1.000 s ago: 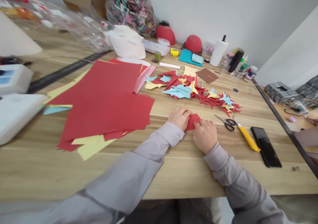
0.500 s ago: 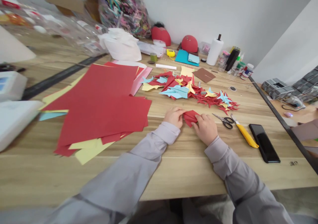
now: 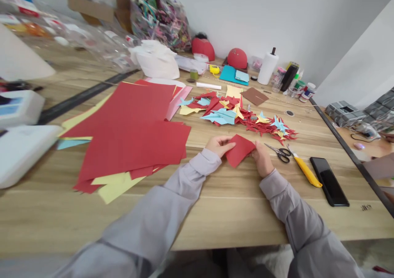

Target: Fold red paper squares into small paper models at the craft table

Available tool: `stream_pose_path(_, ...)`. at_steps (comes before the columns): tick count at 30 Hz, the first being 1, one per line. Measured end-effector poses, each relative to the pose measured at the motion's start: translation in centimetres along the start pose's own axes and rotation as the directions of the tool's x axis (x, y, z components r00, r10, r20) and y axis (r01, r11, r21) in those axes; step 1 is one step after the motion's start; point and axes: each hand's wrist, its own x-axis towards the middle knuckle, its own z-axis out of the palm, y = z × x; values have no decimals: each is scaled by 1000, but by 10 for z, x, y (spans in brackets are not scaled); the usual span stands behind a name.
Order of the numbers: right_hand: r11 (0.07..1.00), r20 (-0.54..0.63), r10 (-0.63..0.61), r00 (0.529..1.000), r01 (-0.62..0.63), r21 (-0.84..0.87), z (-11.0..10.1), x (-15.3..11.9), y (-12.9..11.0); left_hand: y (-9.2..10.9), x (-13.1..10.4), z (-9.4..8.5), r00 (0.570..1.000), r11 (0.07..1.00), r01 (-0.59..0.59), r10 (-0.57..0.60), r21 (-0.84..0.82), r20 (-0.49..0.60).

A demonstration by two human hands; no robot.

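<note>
A small red paper piece (image 3: 239, 150) is held between my two hands above the wooden table (image 3: 227, 212). My left hand (image 3: 219, 145) pinches its left corner, thumb on top. The fingers of my right hand (image 3: 262, 159) close on its right corner. Beyond the hands lies a heap of folded red, blue and yellow paper shapes (image 3: 221, 116). Large red sheets (image 3: 132, 130) lie in a stack to the left, with yellow sheets (image 3: 118, 187) sticking out under them.
Black scissors (image 3: 282, 155), a yellow cutter (image 3: 308, 171) and a black phone (image 3: 329, 181) lie right of my right hand. Bottles and jars (image 3: 307, 92) stand at the back right. White devices (image 3: 26, 150) are at the far left.
The red paper has been lifted and turned, and now shows a larger, flatter face. My right hand has moved slightly right and turned onto its side; the camera view has shifted a little.
</note>
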Motion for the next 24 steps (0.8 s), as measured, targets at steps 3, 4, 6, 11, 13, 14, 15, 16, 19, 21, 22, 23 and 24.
stream_pose_path(3,999,33,30,999,-31,38,-1,0,-3,0,-4,3,998,995,-1,-5,101,60)
stream_pose_path(4,1000,39,29,999,-30,4,-1,0,-5,-1,-5,4,997,993,-2,-8,121,78)
stream_pose_path(6,997,25,22,999,-20,-74,0,0,-6,-2,-5,4,996,993,-7,-3,117,84)
stream_pose_path(11,991,-78,20,997,-30,-130,1,1,-6,-4,0,2,1000,998,29,-30,62,8)
stream_pose_path(13,987,-58,-2,998,-7,-160,2,1,-8,-3,1,1,999,994,32,-31,102,-10)
stream_pose_path(14,983,-41,-18,999,10,-181,2,0,-10,-3,1,1,1000,992,25,-23,127,-12)
stream_pose_path(15,979,-27,-33,999,27,-201,2,0,-11,-3,1,1,1000,989,15,-13,149,-11)
stream_pose_path(16,975,-17,-43,999,38,-219,3,-1,-12,-2,1,2,1000,986,5,-4,167,-4)
stream_pose_path(19,967,0,-53,999,51,-250,4,-1,-14,-2,0,3,1000,981,-5,3,194,8)
stream_pose_path(21,964,9,-56,998,57,-260,4,-2,-13,-3,0,3,1000,979,-2,1,205,4)
stream_pose_path(22,964,16,-59,998,61,-259,4,-2,-12,-4,0,4,1000,978,-1,1,209,1)
stream_pose_path(23,964,19,-64,998,67,-256,5,-2,-11,-4,0,4,1000,977,0,1,212,-3)
stream_pose_path(24,964,19,-70,997,73,-254,5,-3,-9,-4,0,5,1000,977,-1,2,215,-5)
